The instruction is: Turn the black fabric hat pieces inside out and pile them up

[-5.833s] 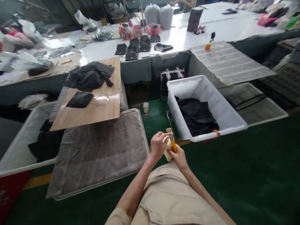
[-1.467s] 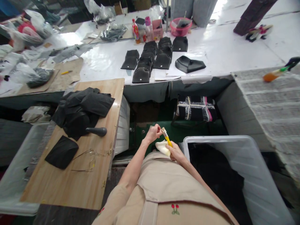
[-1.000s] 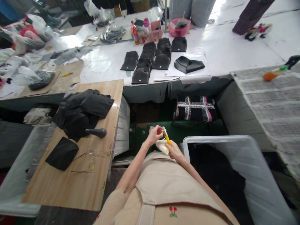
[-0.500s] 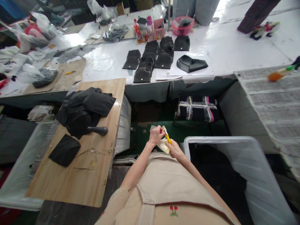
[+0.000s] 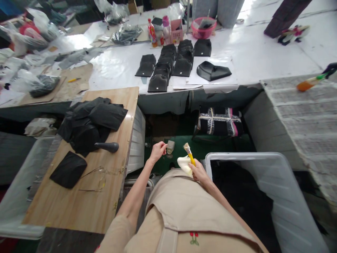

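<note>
My right hand (image 5: pixel 198 170) is closed round a yellow-handled brush (image 5: pixel 189 154), its bristles pointing up and away from me. A cream-coloured piece (image 5: pixel 184 164) is held in the same hand, beside the brush handle. To the left, my left hand (image 5: pixel 158 151) is raised with its fingers pressed together; whatever may be between the fingertips is too small to make out. The two hands are apart, above the dark green floor in front of the beige apron.
On the left, a wooden board (image 5: pixel 105 196) bears black fabric pieces (image 5: pixel 105 112) and a dark-handled tool (image 5: pixel 107 147). A white bin (image 5: pixel 244 156) stands at the right. Black moulded pieces (image 5: pixel 158 82) lie on the white table (image 5: pixel 116 70) ahead.
My left hand has moved left, away from the brush and my right hand. My right hand still holds the brush and cream piece, slightly further right.
</note>
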`<action>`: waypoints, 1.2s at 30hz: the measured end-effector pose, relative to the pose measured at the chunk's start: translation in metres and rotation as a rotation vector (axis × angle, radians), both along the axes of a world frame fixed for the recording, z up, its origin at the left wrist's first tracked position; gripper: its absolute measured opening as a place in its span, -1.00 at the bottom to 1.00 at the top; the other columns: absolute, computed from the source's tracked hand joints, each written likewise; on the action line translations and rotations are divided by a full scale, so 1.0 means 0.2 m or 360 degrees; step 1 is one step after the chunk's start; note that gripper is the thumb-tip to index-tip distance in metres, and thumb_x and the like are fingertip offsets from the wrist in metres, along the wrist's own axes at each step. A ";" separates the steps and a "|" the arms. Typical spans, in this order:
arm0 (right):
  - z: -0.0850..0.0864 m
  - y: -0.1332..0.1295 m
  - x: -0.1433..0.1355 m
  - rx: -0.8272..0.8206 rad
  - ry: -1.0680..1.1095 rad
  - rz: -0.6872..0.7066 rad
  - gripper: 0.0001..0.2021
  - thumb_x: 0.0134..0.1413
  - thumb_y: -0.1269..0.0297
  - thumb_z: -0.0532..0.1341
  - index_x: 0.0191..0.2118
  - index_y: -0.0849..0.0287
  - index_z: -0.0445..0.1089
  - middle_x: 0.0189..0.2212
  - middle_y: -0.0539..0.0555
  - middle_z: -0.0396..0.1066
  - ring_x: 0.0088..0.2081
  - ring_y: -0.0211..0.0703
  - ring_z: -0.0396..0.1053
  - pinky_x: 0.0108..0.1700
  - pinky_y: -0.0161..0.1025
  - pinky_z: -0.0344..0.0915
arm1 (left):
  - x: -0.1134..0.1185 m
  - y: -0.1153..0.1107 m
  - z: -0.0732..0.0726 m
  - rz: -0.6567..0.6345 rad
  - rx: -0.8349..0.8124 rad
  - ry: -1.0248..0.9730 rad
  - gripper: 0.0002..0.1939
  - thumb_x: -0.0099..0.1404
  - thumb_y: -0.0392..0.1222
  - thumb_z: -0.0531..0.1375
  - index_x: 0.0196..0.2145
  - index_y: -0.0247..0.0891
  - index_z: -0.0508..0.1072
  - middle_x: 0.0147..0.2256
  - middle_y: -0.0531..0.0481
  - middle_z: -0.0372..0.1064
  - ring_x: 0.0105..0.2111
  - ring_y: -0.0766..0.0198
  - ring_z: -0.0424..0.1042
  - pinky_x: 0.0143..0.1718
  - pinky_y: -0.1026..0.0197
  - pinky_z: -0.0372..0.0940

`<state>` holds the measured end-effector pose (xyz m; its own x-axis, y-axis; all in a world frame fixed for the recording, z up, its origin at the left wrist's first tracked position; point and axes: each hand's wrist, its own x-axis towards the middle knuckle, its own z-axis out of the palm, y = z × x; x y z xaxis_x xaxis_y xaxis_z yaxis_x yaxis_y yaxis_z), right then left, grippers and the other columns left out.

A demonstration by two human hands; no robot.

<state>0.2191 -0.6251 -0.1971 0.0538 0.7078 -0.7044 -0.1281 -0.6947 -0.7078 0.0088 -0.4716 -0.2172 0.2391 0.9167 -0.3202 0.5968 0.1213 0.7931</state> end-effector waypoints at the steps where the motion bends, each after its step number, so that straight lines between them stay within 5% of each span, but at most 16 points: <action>1: 0.00 0.01 -0.01 -0.0008 0.0024 0.0013 -0.75 0.02 0.06 0.14 -0.30 0.09 0.12 -0.72 -0.26 -0.06 -0.75 -0.42 -0.13 -0.69 -0.42 -0.19 | 0.04 -0.03 0.00 -0.0014 0.0018 -0.0055 -0.81 0.29 -0.13 0.09 -0.36 -0.28 0.42 -0.55 0.05 0.42 -0.57 0.35 0.44 -0.55 0.36 0.29; 4: -0.01 0.02 -0.03 -0.0008 0.0051 0.0067 -0.74 0.02 0.04 0.13 -0.30 0.08 0.12 -0.72 -0.25 -0.06 -0.75 -0.40 -0.13 -0.71 -0.41 -0.19 | 0.21 -0.09 0.01 -0.0041 0.0074 -0.0179 -0.81 0.31 -0.17 0.08 -0.21 -0.27 0.45 -0.36 -0.02 0.50 -0.41 0.34 0.49 -0.42 0.35 0.35; 8: -0.02 0.03 -0.03 0.0173 -0.0158 0.0169 -0.77 0.04 0.06 0.12 -0.31 0.11 0.19 -0.66 -0.17 0.07 -0.67 -0.34 0.04 -0.64 -0.39 -0.04 | 0.34 -0.12 0.01 -0.0162 0.0089 -0.0228 -0.80 0.31 -0.13 0.12 -0.30 -0.28 0.49 -0.39 0.00 0.48 -0.49 0.36 0.45 -0.45 0.34 0.33; 14: -0.05 0.04 -0.01 0.0359 -0.0409 0.0234 -0.80 -0.01 0.12 0.12 -0.40 0.15 0.24 -0.48 -0.03 0.25 -0.41 -0.19 0.23 -0.38 -0.29 0.15 | 0.33 -0.14 0.03 -0.0334 0.0187 -0.0084 -0.87 0.26 -0.20 0.18 -0.37 -0.26 0.52 -0.41 0.02 0.44 -0.47 0.35 0.40 -0.39 0.31 0.30; 18: -0.05 0.04 -0.01 0.0359 -0.0482 0.0261 -0.82 -0.01 0.14 0.12 -0.43 0.13 0.21 -0.50 -0.04 0.26 -0.41 -0.17 0.23 -0.33 -0.26 0.13 | 0.33 -0.13 0.07 -0.0675 0.0535 0.0357 -0.85 0.30 -0.20 0.15 -0.35 -0.23 0.51 -0.36 -0.03 0.45 -0.36 0.26 0.42 -0.29 0.27 0.26; 22: -0.05 0.04 0.00 0.0356 -0.0531 0.0307 -0.85 0.00 0.18 0.11 -0.45 0.13 0.19 -0.51 -0.04 0.27 -0.41 -0.15 0.24 -0.32 -0.24 0.12 | 0.34 -0.11 0.09 -0.0834 0.0598 0.0516 -0.87 0.29 -0.20 0.14 -0.35 -0.23 0.48 -0.39 -0.04 0.45 -0.40 0.23 0.42 -0.35 0.27 0.22; 28: -0.05 0.04 0.02 0.0355 -0.0540 0.0366 -0.86 0.02 0.19 0.09 -0.44 0.13 0.20 -0.50 -0.05 0.27 -0.40 -0.15 0.26 -0.32 -0.25 0.13 | 0.37 -0.10 0.06 -0.0848 0.0561 0.0574 -0.92 0.22 -0.24 0.15 -0.34 -0.24 0.44 -0.44 -0.04 0.45 -0.45 0.20 0.42 -0.40 0.26 0.17; 36: -0.07 0.04 0.02 0.0283 -0.0507 0.0347 -0.89 -0.05 0.21 0.09 -0.48 0.11 0.18 -0.53 -0.05 0.26 -0.41 -0.15 0.26 -0.35 -0.26 0.11 | 0.40 -0.11 0.00 -0.0582 0.0448 0.0608 -0.93 0.22 -0.24 0.13 -0.36 -0.25 0.40 -0.43 -0.07 0.46 -0.41 0.18 0.44 -0.35 0.23 0.19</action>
